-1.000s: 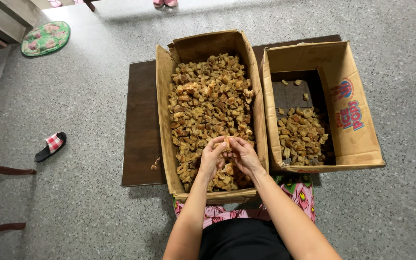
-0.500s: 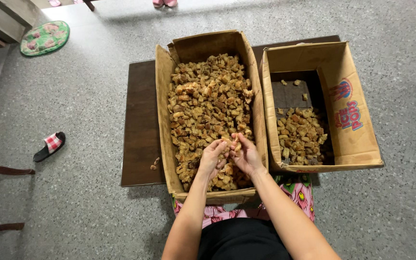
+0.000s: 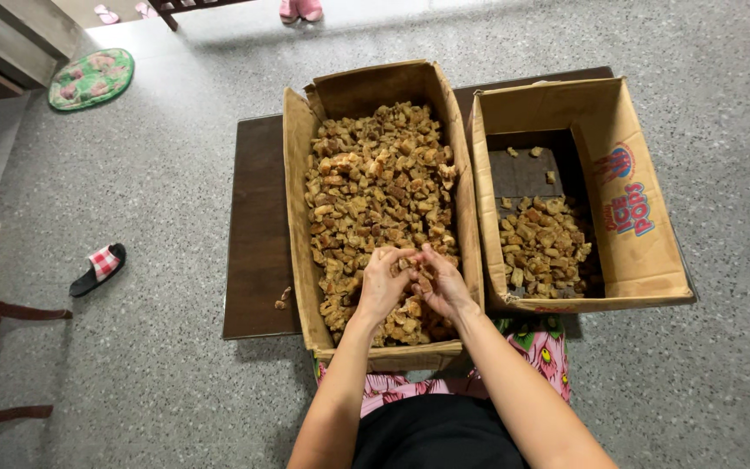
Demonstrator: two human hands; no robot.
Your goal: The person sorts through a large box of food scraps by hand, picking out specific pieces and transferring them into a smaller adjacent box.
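- Right at the near end of the full cardboard box [image 3: 375, 95], both hands meet over the heap of brown chunks [image 3: 375, 191].
- Left hand [image 3: 382, 285] is curled, fingers bent around a small chunk held between the two hands.
- Right hand [image 3: 441, 283] presses in from the other side, fingertips pinching the same piece; the hands touch each other.
- Just beside it on the right stands a second cardboard box [image 3: 644, 260], partly filled with similar chunks [image 3: 544, 243].
- Both boxes rest on a dark wooden board [image 3: 258, 226] laid on the speckled grey floor [image 3: 149, 174].
- Well apart on the left lie a checked sandal [image 3: 97, 269] and a round green mat [image 3: 91, 78].
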